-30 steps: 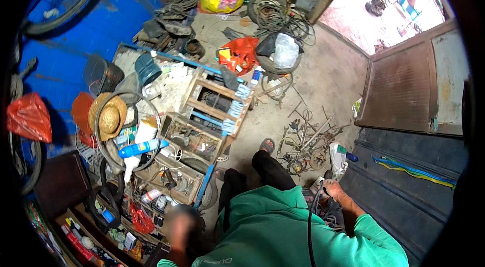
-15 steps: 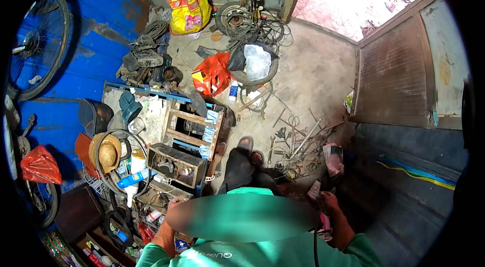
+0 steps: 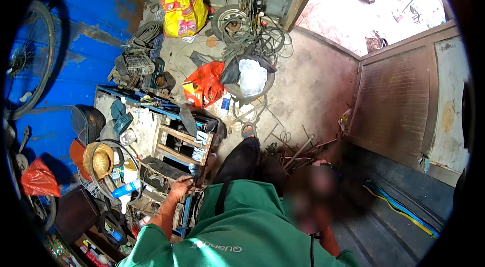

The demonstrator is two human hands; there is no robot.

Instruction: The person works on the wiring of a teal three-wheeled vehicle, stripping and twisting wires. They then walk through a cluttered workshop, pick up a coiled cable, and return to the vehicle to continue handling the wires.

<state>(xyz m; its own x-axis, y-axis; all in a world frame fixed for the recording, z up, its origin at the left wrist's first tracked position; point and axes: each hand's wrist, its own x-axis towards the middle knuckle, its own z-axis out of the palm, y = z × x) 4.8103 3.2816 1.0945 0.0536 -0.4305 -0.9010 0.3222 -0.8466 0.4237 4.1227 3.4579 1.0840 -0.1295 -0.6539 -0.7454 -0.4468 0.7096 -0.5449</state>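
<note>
My left hand (image 3: 183,182) is raised at the near right corner of a cluttered cart with wooden slats (image 3: 178,153), its fingers curled; what they hold, if anything, is too small to make out. Beside it are a dark open box (image 3: 156,175) and light blue cloth strips (image 3: 197,152). My right forearm (image 3: 327,240) reaches up at lower right into a blurred patch that hides the hand. My green sleeves and dark-clad legs (image 3: 235,161) show below, with one sandalled foot (image 3: 248,130) on the concrete.
Metal tools (image 3: 308,146) lie right of my feet. A red bag (image 3: 204,85), tyre with clear plastic (image 3: 251,77), cable coils (image 3: 252,42) and yellow sack (image 3: 179,4) lie ahead. Bicycles hang on the blue left wall (image 3: 76,80). An open doorway (image 3: 353,24) and brown door (image 3: 391,100) stand right.
My left hand has risen from the lower edge to the cart's corner. My legs have shifted as if stepping, and the view has moved. The blurred patch now covers my right hand.
</note>
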